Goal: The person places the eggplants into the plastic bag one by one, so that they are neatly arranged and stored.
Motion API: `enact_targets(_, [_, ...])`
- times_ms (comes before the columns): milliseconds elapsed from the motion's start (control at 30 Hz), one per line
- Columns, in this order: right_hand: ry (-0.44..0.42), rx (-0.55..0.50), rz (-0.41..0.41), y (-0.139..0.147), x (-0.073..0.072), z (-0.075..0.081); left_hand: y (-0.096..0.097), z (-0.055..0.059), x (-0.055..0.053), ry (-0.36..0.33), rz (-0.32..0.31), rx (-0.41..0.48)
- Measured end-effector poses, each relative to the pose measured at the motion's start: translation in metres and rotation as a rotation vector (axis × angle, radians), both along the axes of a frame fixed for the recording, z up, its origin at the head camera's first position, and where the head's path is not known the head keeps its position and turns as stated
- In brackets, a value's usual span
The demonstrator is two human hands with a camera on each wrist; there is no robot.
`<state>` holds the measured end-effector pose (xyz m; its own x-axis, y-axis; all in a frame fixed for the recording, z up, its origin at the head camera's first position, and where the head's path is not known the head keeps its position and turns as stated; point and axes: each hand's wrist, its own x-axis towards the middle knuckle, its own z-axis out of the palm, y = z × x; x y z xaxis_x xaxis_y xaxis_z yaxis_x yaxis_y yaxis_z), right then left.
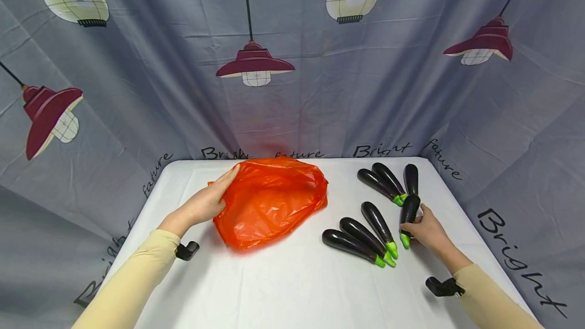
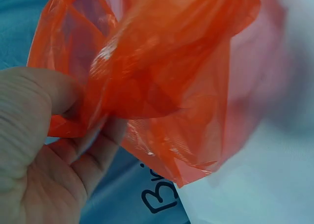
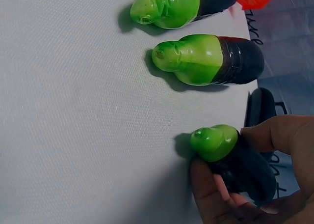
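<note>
An orange plastic bag [image 1: 274, 202] stands puffed out at the left of the white table. My left hand [image 1: 207, 204] holds it at its left edge; in the left wrist view the thumb and fingers pinch the thin film [image 2: 162, 76]. To the right, my right hand [image 1: 429, 230] grips a dark eggplant [image 1: 409, 212] with a green stem end, thumb on one side and fingers on the other. In the right wrist view that eggplant's green end [image 3: 216, 143] lies low over the tabletop. The inside of the bag is hidden in the head view.
Left of my right hand lie three eggplants [image 1: 361, 235] side by side. Behind it are two more eggplants [image 1: 384, 184] and a single eggplant [image 1: 411, 179] close to the held one. A grey curtain [image 1: 297, 110] with printed lamps hangs around the white table [image 1: 274, 288].
</note>
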<state>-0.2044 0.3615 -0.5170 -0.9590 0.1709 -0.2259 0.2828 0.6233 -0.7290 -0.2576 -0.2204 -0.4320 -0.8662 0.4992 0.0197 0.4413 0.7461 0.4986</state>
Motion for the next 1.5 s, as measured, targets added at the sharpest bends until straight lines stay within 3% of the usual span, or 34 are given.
enact_targets(333, [-0.008,0.033,0.03,-0.001,-0.001,0.004,0.0,-0.001,0.003,0.034,-0.006,0.004])
enact_targets(567, [-0.004,0.043,0.045,-0.001,-0.001,0.006,-0.006,-0.001,0.004,-0.034,0.013,0.019])
enact_targets(700, [-0.008,-0.01,0.03,0.003,-0.001,0.005,-0.009,0.0,0.005,-0.075,0.01,0.045])
enact_targets(933, [0.014,-0.102,0.007,0.006,0.001,0.006,-0.011,0.002,0.006,-0.06,-0.018,0.047])
enact_targets(1133, [0.033,-0.232,-0.022,0.005,0.001,0.009,-0.012,0.004,0.008,-0.074,0.008,0.011])
enact_targets(1500, [0.096,-0.454,0.073,-0.002,-0.004,0.014,-0.012,0.006,0.01,-0.138,0.034,0.005])
